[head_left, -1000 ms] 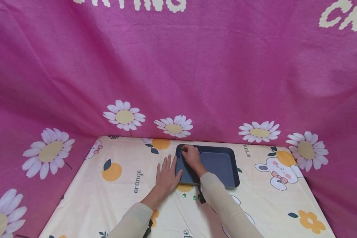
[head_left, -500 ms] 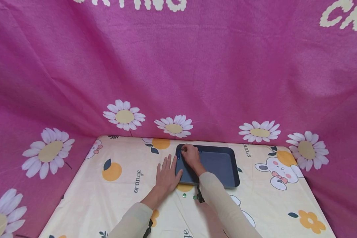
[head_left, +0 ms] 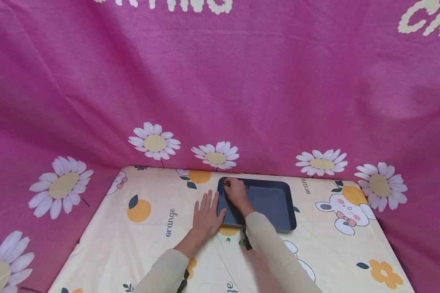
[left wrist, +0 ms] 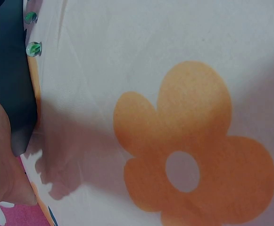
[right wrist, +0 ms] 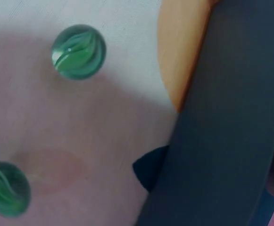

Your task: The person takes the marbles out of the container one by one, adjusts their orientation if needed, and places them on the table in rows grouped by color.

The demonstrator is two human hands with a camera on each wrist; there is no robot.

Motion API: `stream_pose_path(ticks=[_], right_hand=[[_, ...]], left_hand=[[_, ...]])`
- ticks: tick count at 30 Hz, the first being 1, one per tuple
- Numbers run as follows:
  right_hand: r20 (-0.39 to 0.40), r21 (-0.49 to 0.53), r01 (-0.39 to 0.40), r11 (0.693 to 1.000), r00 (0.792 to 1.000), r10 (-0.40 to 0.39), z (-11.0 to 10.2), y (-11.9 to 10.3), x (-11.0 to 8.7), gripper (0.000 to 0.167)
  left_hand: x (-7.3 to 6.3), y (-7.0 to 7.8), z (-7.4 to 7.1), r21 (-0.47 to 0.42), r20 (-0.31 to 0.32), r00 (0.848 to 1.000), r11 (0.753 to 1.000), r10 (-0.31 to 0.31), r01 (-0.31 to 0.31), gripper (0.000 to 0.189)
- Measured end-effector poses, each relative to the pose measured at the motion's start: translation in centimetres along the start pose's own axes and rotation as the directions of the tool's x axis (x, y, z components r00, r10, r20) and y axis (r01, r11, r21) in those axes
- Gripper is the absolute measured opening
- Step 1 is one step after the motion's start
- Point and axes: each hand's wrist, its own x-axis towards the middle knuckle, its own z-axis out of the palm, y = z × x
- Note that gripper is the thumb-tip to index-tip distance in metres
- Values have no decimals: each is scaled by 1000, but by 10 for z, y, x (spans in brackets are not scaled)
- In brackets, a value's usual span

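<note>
A dark grey rectangular tray (head_left: pixel 265 203) lies on the cloth. My right hand (head_left: pixel 236 192) reaches over its left part, fingers curled down, thumb and forefinger pinching a small marble at the far left corner. Several dark blue marbles (head_left: pixel 221 191) sit along the tray's left side, beside those fingertips. Another blue marble (head_left: pixel 247 187) shows just right of the hand. My left hand (head_left: pixel 205 215) rests flat with straight fingers against the tray's left edge. In the right wrist view, the tray's outer wall (right wrist: pixel 221 117) hides most of the right fingers.
Two green-swirled glass marbles, a left one (head_left: pixel 228 240) and a right one (head_left: pixel 240 243), lie on the cloth in front of the tray. The patterned tablecloth (head_left: pixel 150 252) covers the table. A pink daisy curtain (head_left: pixel 264 101) rises behind it.
Both hands and the tray stay nearly in place. The right fingers shift only slightly at the tray's far left corner, and the head view moves a little.
</note>
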Motion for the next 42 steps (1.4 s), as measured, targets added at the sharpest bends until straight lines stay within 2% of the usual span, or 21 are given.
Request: stream_pose_path(ticks=[6,10,15,23,31,42], right_hand=[[36,-29,-1,1000,999,3,-3,-2,-1,15],[22,-19,-25,1000,999,26,-5,-1,-2,15],[0,31,-34,999,999,34,-9,-1,-5,13],[-19,65,4,998,1000,-3,-15,1,-9,8],[-31,87,57,995,998,-55,-28,5,-12,18],[26,148,17,989,999,-21,-49,6,-18,16]], left_hand=[[0,3,1,-11,1,1000,1000,4,-4,75],[0,5,0,-4,22,1000,1000,0,0,75],[-2,7,-2,-5,15,1000,1000,7,-7,74],[-3,7,-2,-1,7,1000,1000,4,-4,75],[-3,6,-3,9,0,1000,1000,1,-1,75],[-2,5,-4,9,9,1000,1000,-19,18,76]])
